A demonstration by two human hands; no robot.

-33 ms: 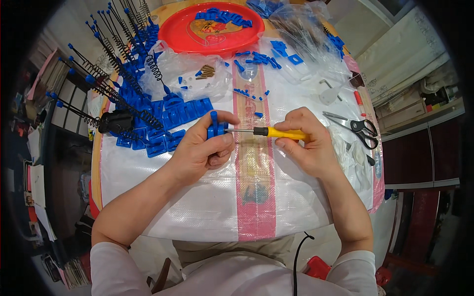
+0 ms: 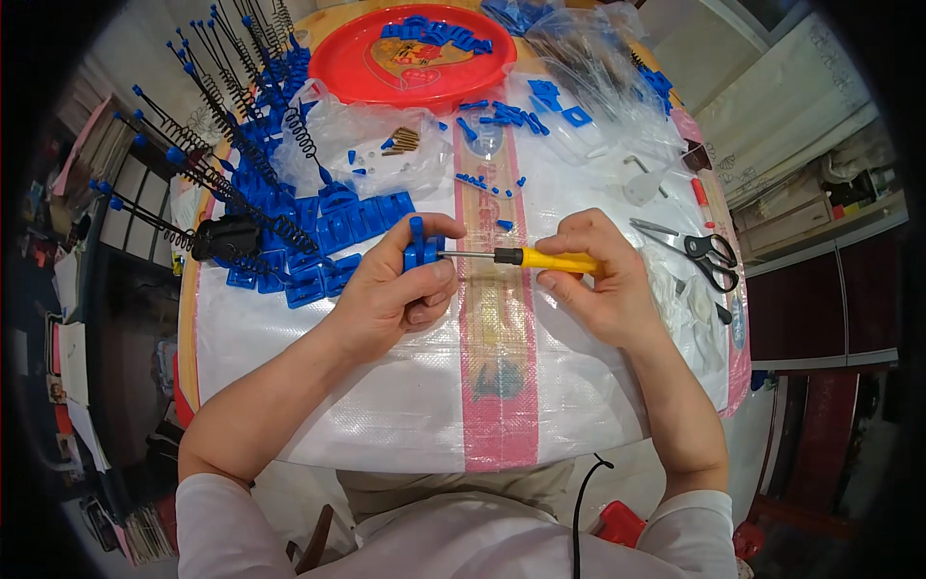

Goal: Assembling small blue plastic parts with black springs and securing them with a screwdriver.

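Observation:
Between the thumb and fingers of my left hand [image 2: 405, 289] is a small blue plastic part [image 2: 418, 253], partly hidden by the fingers. My right hand [image 2: 603, 275] is closed around the yellow handle of a screwdriver [image 2: 559, 261] with a black collar. Its metal shaft lies level and points left, its tip meeting the right side of the blue part. Whether a screw sits at the tip cannot be made out. Just beyond the hands, a little blue piece [image 2: 505, 225] rests on the white woven sheet [image 2: 386, 405] with a pink stripe.
At the left stand blue bases with black springs [image 2: 299, 135] and blue-tipped rods. Beyond are a red tray [image 2: 333, 72] holding blue parts, brass-coloured pins [image 2: 405, 141] on a plastic bag, and loose blue pieces [image 2: 516, 118]. Black-handled scissors [image 2: 709, 256] and a hex key [image 2: 648, 172] lie right.

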